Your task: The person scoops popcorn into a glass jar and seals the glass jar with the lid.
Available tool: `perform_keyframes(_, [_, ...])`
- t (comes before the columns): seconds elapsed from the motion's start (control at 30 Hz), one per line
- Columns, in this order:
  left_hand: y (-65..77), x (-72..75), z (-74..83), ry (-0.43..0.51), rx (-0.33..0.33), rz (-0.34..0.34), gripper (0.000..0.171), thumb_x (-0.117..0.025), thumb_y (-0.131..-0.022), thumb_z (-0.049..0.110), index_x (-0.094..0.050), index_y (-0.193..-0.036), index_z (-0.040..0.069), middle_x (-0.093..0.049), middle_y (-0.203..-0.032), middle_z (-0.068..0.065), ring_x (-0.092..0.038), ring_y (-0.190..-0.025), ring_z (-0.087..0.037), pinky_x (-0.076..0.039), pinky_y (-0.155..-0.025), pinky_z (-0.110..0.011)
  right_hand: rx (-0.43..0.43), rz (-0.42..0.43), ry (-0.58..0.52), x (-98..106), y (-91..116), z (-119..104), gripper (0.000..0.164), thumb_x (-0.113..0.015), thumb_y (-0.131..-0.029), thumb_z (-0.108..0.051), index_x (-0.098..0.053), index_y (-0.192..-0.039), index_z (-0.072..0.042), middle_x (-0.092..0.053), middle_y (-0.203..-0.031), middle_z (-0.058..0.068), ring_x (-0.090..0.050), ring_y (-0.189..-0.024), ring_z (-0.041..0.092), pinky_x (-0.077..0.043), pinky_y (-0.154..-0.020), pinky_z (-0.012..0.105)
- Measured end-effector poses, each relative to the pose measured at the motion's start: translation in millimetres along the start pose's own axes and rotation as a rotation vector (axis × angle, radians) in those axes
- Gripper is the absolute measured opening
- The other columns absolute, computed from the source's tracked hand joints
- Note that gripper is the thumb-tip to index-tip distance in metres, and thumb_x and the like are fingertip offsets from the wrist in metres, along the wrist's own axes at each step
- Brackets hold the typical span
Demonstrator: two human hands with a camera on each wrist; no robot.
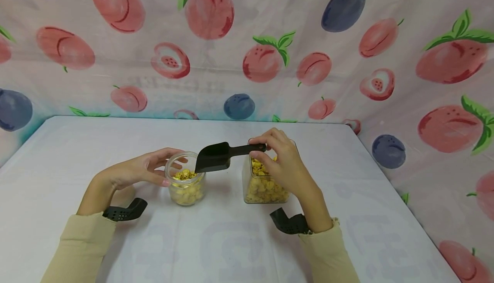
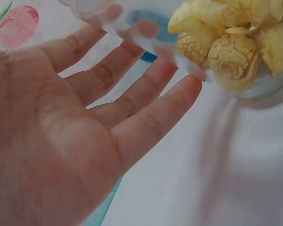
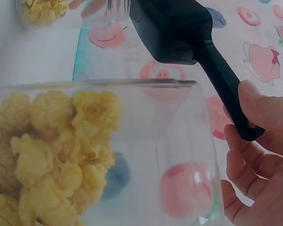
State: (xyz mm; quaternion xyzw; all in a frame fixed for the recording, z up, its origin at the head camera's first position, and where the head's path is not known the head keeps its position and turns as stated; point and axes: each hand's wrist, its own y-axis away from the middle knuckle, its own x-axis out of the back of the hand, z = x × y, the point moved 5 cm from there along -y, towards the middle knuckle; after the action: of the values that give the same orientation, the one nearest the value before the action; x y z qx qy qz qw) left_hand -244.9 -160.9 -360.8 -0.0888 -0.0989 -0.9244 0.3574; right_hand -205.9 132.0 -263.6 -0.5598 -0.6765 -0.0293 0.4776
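A black scoop is held by the end of its handle between the thumb and fingers of my right hand. Its blade points left, its tip over the near right side of the round glass jar. Popcorn lies in the lower part of that jar. My left hand steadies the jar from the left, thumb at the near side and fingers spread along the far side. Under my right hand stands a clear square container, and popcorn fills much of it.
Both vessels stand on a white-covered table, the jar left of the square container with a gap between. A fruit-printed cloth hangs behind the table and down its right side. Black wrist mounts sit on both forearms.
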Motion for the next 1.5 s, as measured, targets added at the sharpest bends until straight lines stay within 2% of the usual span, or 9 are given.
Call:
perform_keyframes(0.17, [-0.4, 0.0, 0.4, -0.006, -0.004, -0.001, 0.066, -0.064, -0.085, 0.008, -0.031, -0.143, 0.012, -0.031, -0.143, -0.025, -0.038, -0.131, -0.034, -0.031, -0.107, -0.056, -0.007, 0.010, -0.046, 0, -1, 4, 0.021, -0.068, -0.083, -0.012, -0.067, -0.104, -0.006, -0.059, -0.096, 0.004, -0.050, -0.090, 0.015, -0.044, -0.074, 0.027])
perform_keyframes(0.27, [-0.8, 0.2, 0.1, -0.007, -0.004, -0.004, 0.066, -0.064, -0.085, 0.009, -0.031, -0.143, 0.013, -0.031, -0.143, -0.024, -0.037, -0.131, -0.036, -0.030, -0.106, -0.059, -0.009, 0.026, -0.069, 1, -1, 5, 0.020, -0.068, -0.083, -0.010, -0.067, -0.103, -0.005, -0.059, -0.096, 0.005, -0.049, -0.088, 0.014, -0.045, -0.074, 0.026])
perform_keyframes(0.37, [-1.1, 0.6, -0.3, -0.009, -0.002, -0.004, 0.067, -0.064, -0.085, 0.008, -0.031, -0.143, 0.013, -0.031, -0.144, -0.024, -0.036, -0.131, -0.037, -0.032, -0.106, -0.056, -0.021, 0.044, -0.095, 3, -2, 6, 0.020, -0.068, -0.084, -0.009, -0.066, -0.103, -0.005, -0.058, -0.096, 0.005, -0.049, -0.086, 0.014, -0.043, -0.074, 0.025])
perform_keyframes(0.6, [-1.2, 1.5, 0.3, -0.019, 0.007, 0.004, 0.067, -0.064, -0.085, 0.009, -0.031, -0.143, 0.013, -0.031, -0.144, -0.024, -0.037, -0.131, -0.037, -0.039, -0.103, -0.039, -0.049, 0.087, -0.161, 10, -3, 8, 0.020, -0.067, -0.084, -0.007, -0.067, -0.104, -0.005, -0.059, -0.096, 0.006, -0.048, -0.086, 0.014, -0.042, -0.076, 0.024])
perform_keyframes(0.8, [-1.1, 2.1, 0.5, -0.014, 0.012, 0.013, 0.067, -0.065, -0.085, 0.010, -0.031, -0.142, 0.013, -0.033, -0.143, -0.022, -0.042, -0.129, -0.030, -0.037, -0.105, -0.044, -0.064, 0.115, -0.192, 18, -2, 12, 0.022, -0.066, -0.085, -0.005, -0.066, -0.107, -0.004, -0.059, -0.099, 0.008, -0.046, -0.086, 0.012, -0.042, -0.078, 0.027])
perform_keyframes(0.97, [-0.7, 2.1, 0.9, -0.015, 0.014, 0.014, 0.067, -0.065, -0.084, 0.009, -0.031, -0.142, 0.011, -0.033, -0.143, -0.022, -0.042, -0.129, -0.029, -0.039, -0.102, -0.038, -0.093, 0.130, -0.204, 25, 0, 16, 0.022, -0.064, -0.086, -0.004, -0.064, -0.108, -0.002, -0.057, -0.103, 0.008, -0.046, -0.087, 0.011, -0.042, -0.079, 0.020])
perform_keyframes(1.13, [-0.8, 2.3, 1.3, -0.025, 0.010, 0.010, 0.067, -0.065, -0.085, 0.009, -0.031, -0.142, 0.011, -0.032, -0.143, -0.023, -0.041, -0.129, -0.030, -0.040, -0.101, -0.036, -0.095, 0.155, -0.222, 34, 1, 20, 0.022, -0.062, -0.087, -0.002, -0.064, -0.108, -0.001, -0.056, -0.099, 0.006, -0.047, -0.084, 0.011, -0.042, -0.076, 0.018])
perform_keyframes(1.37, [0.1, 3.0, 2.8, -0.051, 0.011, 0.012, 0.068, -0.065, -0.085, 0.010, -0.030, -0.144, 0.016, -0.032, -0.146, -0.018, -0.040, -0.130, -0.032, -0.040, -0.100, -0.041, -0.117, 0.194, -0.224, 46, 4, 25, 0.022, -0.061, -0.088, -0.002, -0.063, -0.110, 0.002, -0.054, -0.096, -0.004, -0.048, -0.082, 0.011, -0.042, -0.072, 0.017])
perform_keyframes(1.5, [2.7, 4.4, 6.9, -0.079, -0.006, 0.042, 0.070, -0.066, -0.084, 0.010, -0.031, -0.144, 0.016, -0.029, -0.148, -0.012, -0.039, -0.130, -0.029, -0.039, -0.102, -0.033, -0.138, 0.213, -0.214, 52, 6, 29, 0.021, -0.061, -0.088, -0.002, -0.063, -0.108, 0.003, -0.053, -0.096, -0.007, -0.048, -0.082, 0.010, -0.043, -0.073, 0.017])
